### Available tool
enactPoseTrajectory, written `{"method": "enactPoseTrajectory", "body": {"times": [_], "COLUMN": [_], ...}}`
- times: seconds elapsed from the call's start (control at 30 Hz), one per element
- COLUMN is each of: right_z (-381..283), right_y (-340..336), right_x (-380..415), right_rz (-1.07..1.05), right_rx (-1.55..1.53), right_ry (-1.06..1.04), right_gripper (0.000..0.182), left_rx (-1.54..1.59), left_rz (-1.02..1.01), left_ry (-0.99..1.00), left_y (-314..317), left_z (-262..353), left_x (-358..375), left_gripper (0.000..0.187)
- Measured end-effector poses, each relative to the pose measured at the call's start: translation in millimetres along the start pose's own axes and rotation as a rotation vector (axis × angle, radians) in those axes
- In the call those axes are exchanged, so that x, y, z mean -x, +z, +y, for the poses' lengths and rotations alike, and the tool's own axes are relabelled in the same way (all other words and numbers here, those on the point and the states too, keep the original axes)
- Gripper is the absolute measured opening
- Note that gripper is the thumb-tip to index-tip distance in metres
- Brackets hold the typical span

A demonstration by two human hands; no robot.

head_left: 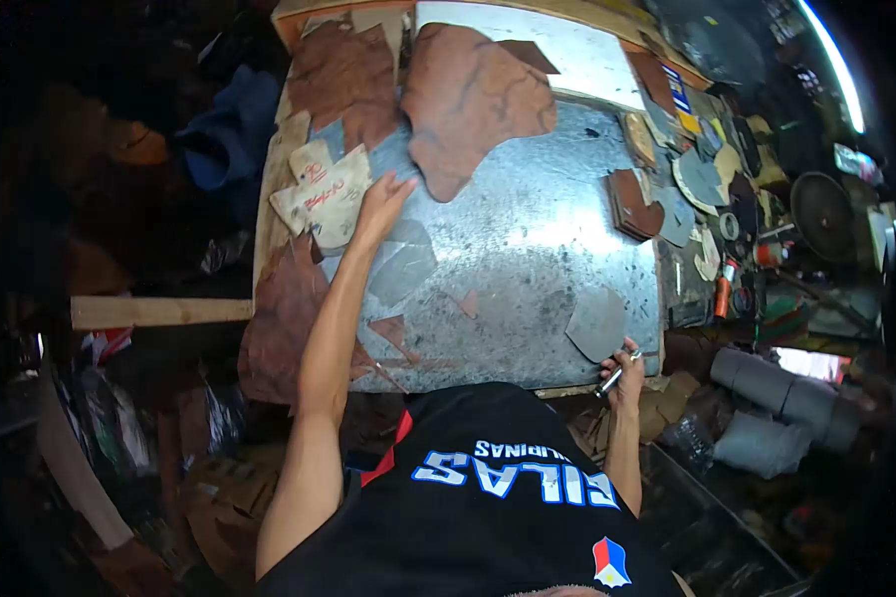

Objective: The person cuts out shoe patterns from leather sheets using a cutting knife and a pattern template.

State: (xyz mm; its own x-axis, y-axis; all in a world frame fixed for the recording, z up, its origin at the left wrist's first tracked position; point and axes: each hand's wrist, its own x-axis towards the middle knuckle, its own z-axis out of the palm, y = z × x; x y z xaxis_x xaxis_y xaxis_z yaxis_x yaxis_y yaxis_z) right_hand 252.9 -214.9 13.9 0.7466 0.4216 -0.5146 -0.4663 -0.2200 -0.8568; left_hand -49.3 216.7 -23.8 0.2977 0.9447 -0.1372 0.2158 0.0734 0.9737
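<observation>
My left hand (384, 205) reaches forward over the left part of the metal-topped table (528, 239), slightly blurred, with thumb and fingers apart. Just beyond its fingertips lies a large brown leather piece (478, 99); I see no grip on it. Beside the hand are pale pattern pieces (324, 194) with red handwriting, and a grey flat template (404, 263) lies by the wrist. My right hand (622, 378) is closed around a slim silver pen-like tool (610, 382) at the table's near right edge. Close to it rests another grey template (597, 324).
More brown leather (343, 80) lies at the far left, and another sheet (284, 323) hangs at the left edge. Small leather scraps (395, 333) are near me. Stacked brown pieces (634, 204) and an orange bottle (726, 290) stand right. A wooden bar (159, 311) juts out left.
</observation>
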Motion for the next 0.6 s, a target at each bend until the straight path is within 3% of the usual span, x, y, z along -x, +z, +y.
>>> {"method": "enactPoseTrajectory", "body": {"times": [0.07,0.1,0.17,0.2,0.3,0.33,0.37,0.43,0.5,0.57,0.6], "right_z": [1.3,1.7,3.0,3.8,3.4,4.6,5.6,3.3,0.9,2.7,3.8], "right_y": [1.3,1.2,3.3,2.7,3.9,2.9,1.2,2.1,3.0,-0.1,-0.6], "right_x": [-1.7,-1.2,-1.6,-2.1,-1.0,-1.4,-0.3,-1.0,-1.3,-2.0,-0.8], "right_rz": [0.022,0.034,0.019,0.016,0.025,0.024,0.034,0.003,-0.01,-0.023,-0.024], "right_rx": [-0.008,-0.018,-0.025,-0.042,-0.034,-0.05,-0.054,-0.066,-0.062,-0.071,-0.063], "right_ry": [-0.003,-0.008,-0.019,-0.011,-0.016,-0.022,-0.014,-0.011,0.001,0.014,0.028], "right_gripper": [0.035,0.035,0.035,0.036,0.035,0.035,0.035,0.035,0.034,0.035,0.035], "left_rx": [0.183,0.18,0.811,0.776,0.832,0.874,0.917,0.927,0.599,0.35,0.42], "left_rz": [-0.081,-0.095,-0.105,-0.229,-0.287,-0.393,-0.494,-0.461,-0.449,-0.637,-0.724], "left_ry": [-0.232,-0.225,-0.533,-0.401,-0.266,-0.307,-0.348,-0.369,-0.072,-0.095,-0.325], "left_y": [32.4,41.8,57.0,58.3,40.3,17.0,-2.3,-27.1,-55.1,-94.1,-106.1], "left_z": [26.3,29.1,20.6,10.6,15.8,17.9,29.9,84.5,57.7,39.1,45.8], "left_x": [-47.1,-66.3,-100.4,-113.3,-141.5,-142.1,-137.3,-62.2,-14.7,39.7,67.4], "left_gripper": [0.041,0.041,0.029,0.052,0.047,0.044,0.041,0.038,0.033,0.043,0.047]}}
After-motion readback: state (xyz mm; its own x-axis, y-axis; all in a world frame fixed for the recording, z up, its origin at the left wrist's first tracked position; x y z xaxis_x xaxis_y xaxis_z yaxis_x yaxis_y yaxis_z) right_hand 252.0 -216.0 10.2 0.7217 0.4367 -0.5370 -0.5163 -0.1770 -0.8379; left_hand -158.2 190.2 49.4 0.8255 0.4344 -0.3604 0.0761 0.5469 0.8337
